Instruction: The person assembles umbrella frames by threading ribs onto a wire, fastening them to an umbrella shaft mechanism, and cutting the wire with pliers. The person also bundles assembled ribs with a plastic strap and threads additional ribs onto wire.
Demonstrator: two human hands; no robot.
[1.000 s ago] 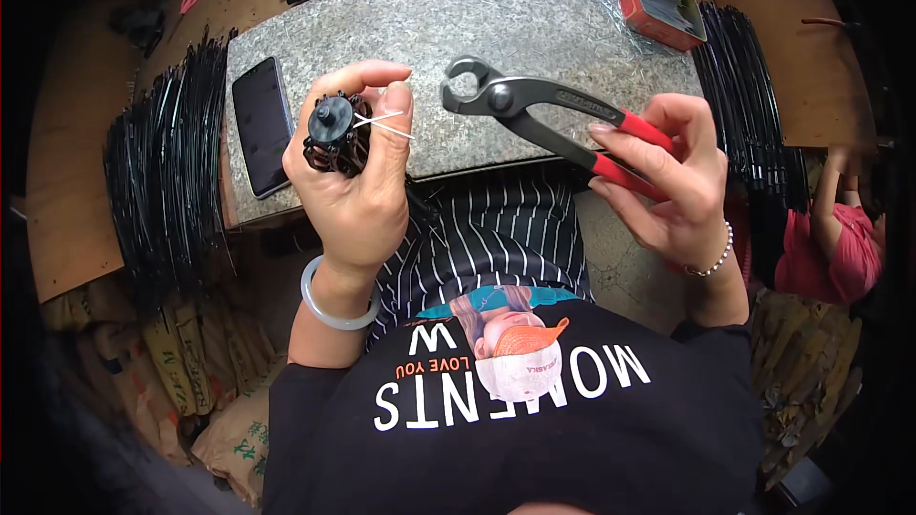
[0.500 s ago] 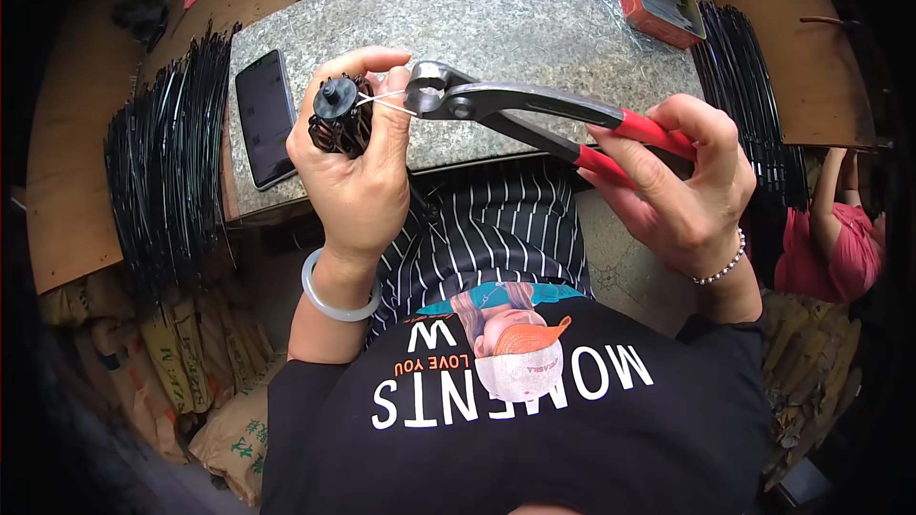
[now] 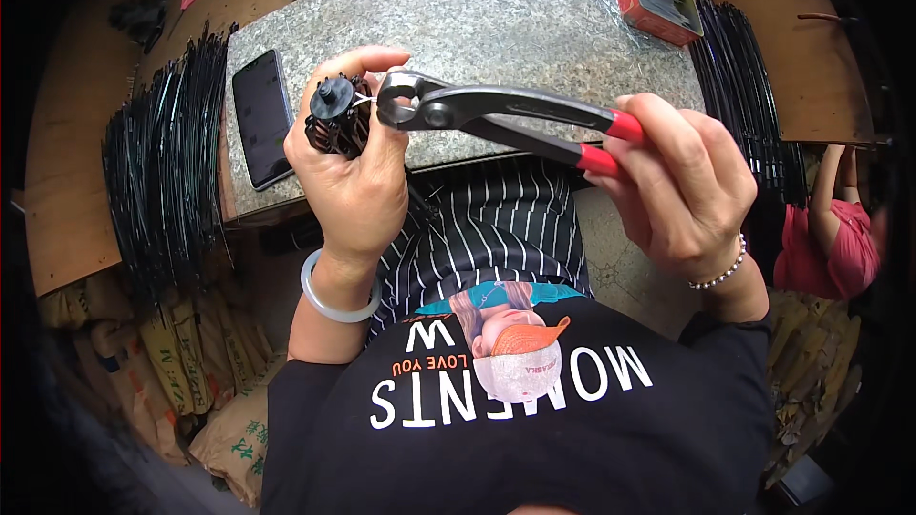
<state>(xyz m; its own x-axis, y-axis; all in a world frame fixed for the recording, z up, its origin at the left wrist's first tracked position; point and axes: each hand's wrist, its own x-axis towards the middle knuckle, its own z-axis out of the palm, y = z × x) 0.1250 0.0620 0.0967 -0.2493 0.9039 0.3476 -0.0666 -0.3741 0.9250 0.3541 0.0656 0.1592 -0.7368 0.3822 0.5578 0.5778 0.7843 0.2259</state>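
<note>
My left hand (image 3: 358,191) is closed around an umbrella frame (image 3: 332,97), its round black hub facing up with dark rib ends packed around it. A thin pale wire (image 3: 364,98) runs from the hub's side to the jaws of end-cutting pliers (image 3: 520,103). My right hand (image 3: 682,181) grips the pliers by their red-sleeved handles, thumb and fingers wrapped round them. The pliers' head lies against my left thumb, close beside the hub. Whether the jaws pinch the wire fully is too small to tell. The frame's lower part is hidden by my left hand.
A grey speckled tabletop (image 3: 477,24) lies beyond my hands, with a phone (image 3: 262,119) at its left. Bundles of black rods (image 3: 167,172) flank it. A red tin (image 3: 656,2) stands at the far right. Another person's pink sleeve (image 3: 825,248) shows at the right.
The pliers have moved left toward the hub, and less wire shows between them. Their handles are closer together, and my right fingers have shifted on the grips. My left hand has barely moved.
</note>
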